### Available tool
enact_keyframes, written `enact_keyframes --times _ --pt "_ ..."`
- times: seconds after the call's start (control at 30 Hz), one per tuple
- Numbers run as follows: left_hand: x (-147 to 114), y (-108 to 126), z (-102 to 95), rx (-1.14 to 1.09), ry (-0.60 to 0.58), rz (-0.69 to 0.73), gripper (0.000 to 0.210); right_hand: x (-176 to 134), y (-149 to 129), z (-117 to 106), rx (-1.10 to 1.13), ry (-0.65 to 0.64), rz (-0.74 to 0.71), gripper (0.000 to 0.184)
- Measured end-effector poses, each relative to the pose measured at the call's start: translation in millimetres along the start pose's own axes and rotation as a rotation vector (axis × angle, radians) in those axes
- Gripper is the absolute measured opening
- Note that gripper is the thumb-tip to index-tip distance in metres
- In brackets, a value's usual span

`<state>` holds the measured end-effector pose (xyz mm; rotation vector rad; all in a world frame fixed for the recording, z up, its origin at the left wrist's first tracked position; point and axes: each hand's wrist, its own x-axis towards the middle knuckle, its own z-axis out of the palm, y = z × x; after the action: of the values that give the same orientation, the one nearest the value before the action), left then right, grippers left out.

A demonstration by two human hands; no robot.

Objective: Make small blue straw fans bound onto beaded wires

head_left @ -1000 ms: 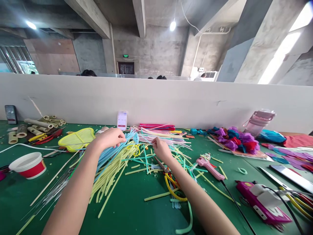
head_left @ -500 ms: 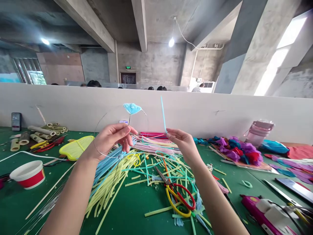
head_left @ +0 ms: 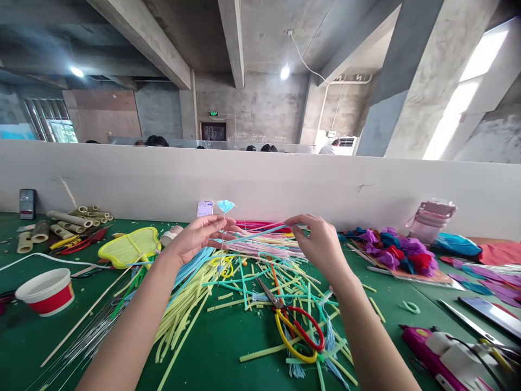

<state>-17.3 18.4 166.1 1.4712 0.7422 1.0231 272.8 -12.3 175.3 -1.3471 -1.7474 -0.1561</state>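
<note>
My left hand point(head_left: 199, 239) pinches a thin wire stem, fingers closed. A small light-blue fan-shaped piece point(head_left: 225, 206), like a petal, tops that wire just above my fingertips. A pale blue blob point(head_left: 220, 268) sits lower on the wire, below the hand. Between my hands runs a light-blue strip point(head_left: 258, 233), nearly level; its right end is pinched in my right hand point(head_left: 319, 239), and its left end reaches my left fingers. Under both hands lie bundles of yellow-green strips point(head_left: 183, 315), pink strips point(head_left: 268, 245) and blue strips point(head_left: 191, 266).
Red-and-yellow scissors point(head_left: 299, 331) lie open among scattered strips. To the left are a paper cup point(head_left: 46, 293), bamboo tubes point(head_left: 73, 220), pliers point(head_left: 77, 241) and a yellow leaf-shaped piece point(head_left: 130, 247). Purple and red petals point(head_left: 399, 252), a pink bottle point(head_left: 433, 220) and a power strip point(head_left: 435, 353) stand right.
The blue piece on its wire has come down with my left hand. The strip has swung from upright to nearly level, its left end now at my left fingers.
</note>
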Motion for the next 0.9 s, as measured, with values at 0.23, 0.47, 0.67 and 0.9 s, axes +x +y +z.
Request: enact_keyframes --times 0.23,0.47,0.67,0.9 --pt "-3.0 7.2 -3.8 -0.104 0.022 0.017 0.042 -2.0 -3.7 2.1 -0.05 0.062 0.018 0.027" --pt "-10.6 13.4 -8.8 -0.016 0.069 0.044 0.074 -2.4 -4.8 2.4 -0.053 0.063 0.011 0.02" --pt "-15.0 22.5 -1.0 0.012 0.114 0.022 0.047 -1.8 -7.1 -0.4 -0.03 0.086 0.053 0.018" --pt "-7.8 19.0 3.6 -0.321 0.143 0.103 0.031 -2.7 -13.4 -11.1 0.372 0.292 0.167 0.02"
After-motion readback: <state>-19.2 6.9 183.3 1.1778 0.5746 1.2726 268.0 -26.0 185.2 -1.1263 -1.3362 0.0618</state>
